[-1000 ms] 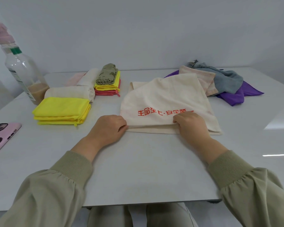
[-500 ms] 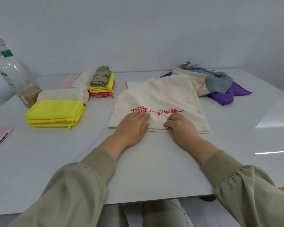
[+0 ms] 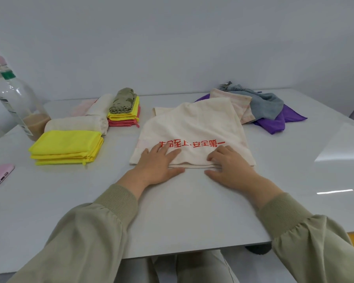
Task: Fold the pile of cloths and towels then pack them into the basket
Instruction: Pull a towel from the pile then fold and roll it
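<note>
The cream towel (image 3: 192, 131) lies on the table (image 3: 192, 211), already doubled over. A second ago both hands pinched its near edge; now they lie flat and spread on it, smoothing the fold. The left hand (image 3: 157, 164) covers the red print's start; the right hand (image 3: 229, 166) presses the edge, gripping nothing. Unfolded cloths (image 3: 270, 111) wait behind.
</note>
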### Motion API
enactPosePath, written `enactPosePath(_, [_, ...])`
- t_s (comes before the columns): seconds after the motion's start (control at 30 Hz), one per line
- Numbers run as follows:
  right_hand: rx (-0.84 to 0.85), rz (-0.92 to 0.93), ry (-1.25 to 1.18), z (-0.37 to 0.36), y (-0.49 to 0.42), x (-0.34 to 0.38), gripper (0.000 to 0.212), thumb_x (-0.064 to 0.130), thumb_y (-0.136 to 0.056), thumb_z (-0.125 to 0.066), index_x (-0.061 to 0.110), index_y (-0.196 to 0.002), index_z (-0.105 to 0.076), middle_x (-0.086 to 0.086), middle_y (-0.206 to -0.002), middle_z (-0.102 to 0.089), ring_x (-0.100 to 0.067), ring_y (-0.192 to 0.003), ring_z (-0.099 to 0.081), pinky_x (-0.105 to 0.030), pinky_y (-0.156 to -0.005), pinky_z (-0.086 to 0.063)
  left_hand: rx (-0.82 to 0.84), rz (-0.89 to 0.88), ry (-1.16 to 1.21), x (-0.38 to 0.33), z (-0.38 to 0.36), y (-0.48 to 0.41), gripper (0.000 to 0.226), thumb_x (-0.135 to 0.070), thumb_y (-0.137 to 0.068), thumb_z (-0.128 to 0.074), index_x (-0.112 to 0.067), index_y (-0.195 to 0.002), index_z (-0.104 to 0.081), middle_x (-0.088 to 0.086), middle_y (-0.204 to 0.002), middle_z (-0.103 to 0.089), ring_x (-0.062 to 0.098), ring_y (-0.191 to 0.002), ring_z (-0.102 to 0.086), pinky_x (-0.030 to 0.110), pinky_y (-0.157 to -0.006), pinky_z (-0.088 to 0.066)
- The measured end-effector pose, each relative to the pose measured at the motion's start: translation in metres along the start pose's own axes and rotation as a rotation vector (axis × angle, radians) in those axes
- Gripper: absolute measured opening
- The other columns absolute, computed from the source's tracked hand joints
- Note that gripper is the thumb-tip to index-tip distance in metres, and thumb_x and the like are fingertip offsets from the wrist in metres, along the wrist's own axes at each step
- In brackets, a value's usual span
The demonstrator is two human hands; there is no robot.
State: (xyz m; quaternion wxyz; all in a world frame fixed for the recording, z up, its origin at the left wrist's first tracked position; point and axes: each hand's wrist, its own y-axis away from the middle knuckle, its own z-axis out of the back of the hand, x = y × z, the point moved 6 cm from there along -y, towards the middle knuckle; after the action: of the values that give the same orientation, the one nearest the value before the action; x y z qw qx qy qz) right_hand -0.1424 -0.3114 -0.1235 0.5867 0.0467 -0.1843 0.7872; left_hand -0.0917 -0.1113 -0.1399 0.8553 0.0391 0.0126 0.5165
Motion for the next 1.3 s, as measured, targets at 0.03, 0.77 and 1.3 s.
enactPosePath(0.03, [0.022,0.000,0.034,0.000,-0.003,0.000,0.029,0.032,-0.086,-0.059,0.019,-0.113,-0.061,0.000,-0.108,-0.055,-0.019,-0.106,-0.046,-0.033,-0.091,-0.040,-0.027,-0.019,0.002,0.000,0.003,0.002,0.070,-0.072,-0.088,-0.029,-0.040,-0.149,-0.017,-0.002,-0.160,-0.009,0.022,-0.146,-0.009,0.051,-0.114,-0.020])
enactPosePath(0.77, [-0.574,-0.174,0.596,0.242,-0.121,0.056,0.016,-0.001,-0.085,-0.046,0.010,-0.084,-0.058,-0.006,-0.084,-0.049,-0.025,-0.077,-0.047,-0.032,-0.071,-0.028,-0.597,0.316,0.132,0.063,0.276,-0.017,0.017,-0.007,-0.088,-0.049,-0.012,-0.078,-0.062,0.002,-0.072,-0.053,0.025,-0.073,-0.054,0.026,-0.054,-0.034])
enactPosePath(1.3, [-0.802,-0.347,-0.642,0.312,-0.102,0.024,0.049,0.019,-0.093,-0.052,0.018,-0.055,-0.023,0.000,-0.056,-0.019,-0.015,-0.051,-0.017,-0.028,-0.048,-0.014,-0.913,0.325,1.251,0.132,0.298,0.045,0.018,-0.025,-0.081,-0.069,-0.014,-0.081,-0.055,0.007,-0.081,-0.049,0.019,-0.073,-0.045,0.032,-0.066,-0.040])
